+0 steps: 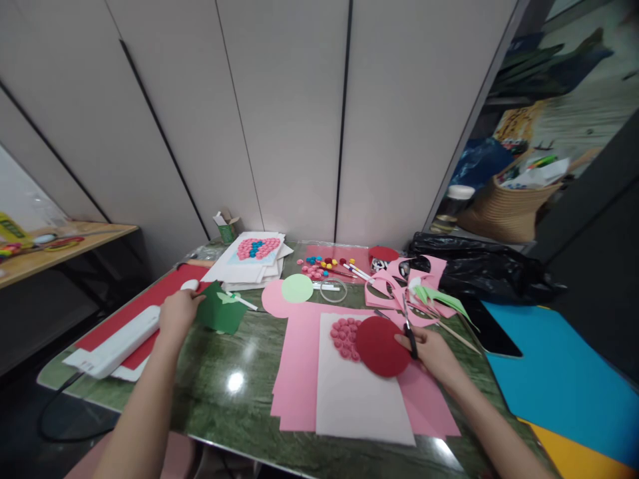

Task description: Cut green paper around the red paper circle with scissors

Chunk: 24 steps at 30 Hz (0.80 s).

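Note:
My left hand (177, 317) pinches the left edge of a dark green sheet of paper (223, 319), which a white stick-like pen (246, 302) and a light green scrap overlap. In my right hand (433, 351) are a pair of black-handled scissors (411, 340), blades pointing away, and the edge of a dark red paper circle (382, 347). That circle covers part of a cluster of pink paper rosettes (344, 336) on a white sheet (359, 406). Pink sheets (294, 372) lie beneath the white one. Beyond them are a light green circle (297, 288) and a pink circle (274, 299).
A white power strip (124, 342) lies on red paper at left. Finished rosette artwork (257, 249) tops a paper stack at the back. Pink offcuts (387, 289), a tape ring (333, 290), a black tablet (492, 329), a black bag (479, 269) and blue sheets (564, 372) fill the right.

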{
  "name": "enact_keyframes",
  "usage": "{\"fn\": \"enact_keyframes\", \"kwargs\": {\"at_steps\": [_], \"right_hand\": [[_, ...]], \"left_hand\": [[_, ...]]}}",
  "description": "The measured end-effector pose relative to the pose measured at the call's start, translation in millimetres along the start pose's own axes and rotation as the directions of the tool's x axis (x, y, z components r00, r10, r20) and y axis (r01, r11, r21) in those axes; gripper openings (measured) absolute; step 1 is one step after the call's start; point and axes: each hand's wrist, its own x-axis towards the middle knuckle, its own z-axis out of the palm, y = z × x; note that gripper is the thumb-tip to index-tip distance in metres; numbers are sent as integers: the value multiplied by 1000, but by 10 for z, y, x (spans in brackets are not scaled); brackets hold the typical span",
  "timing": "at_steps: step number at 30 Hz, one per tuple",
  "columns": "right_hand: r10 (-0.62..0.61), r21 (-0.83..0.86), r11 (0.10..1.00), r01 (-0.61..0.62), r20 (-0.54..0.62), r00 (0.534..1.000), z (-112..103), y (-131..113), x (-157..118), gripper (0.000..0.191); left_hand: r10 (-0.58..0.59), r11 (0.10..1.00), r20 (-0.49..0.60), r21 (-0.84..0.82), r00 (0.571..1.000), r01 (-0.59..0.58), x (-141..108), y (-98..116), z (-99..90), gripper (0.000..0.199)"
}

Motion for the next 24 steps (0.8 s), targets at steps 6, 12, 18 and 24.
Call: {"fn": "enact_keyframes", "kwargs": {"at_steps": [6,12,18,24], "right_hand": [[-1,-12,1000,1,1,1000,-10,-33,-18,33],[-6,-19,1000,7,9,1000,-12,-41,-37,34],[-12,-12,1000,12,1,1000,-28,-25,-33,34],[-8,15,1000,8,-7,1000,-14,-41,-40,33]], "left_hand": [[-19,999,-174,27,985,24,-118,147,-361,46],[-33,999,-254,-2,967,33,-101,190,-614,51],[-32,995,-227,-98,973,10,-41,97,-687,54],[-82,981,-349,-193,934,14,-196,113,-857,45]]}}
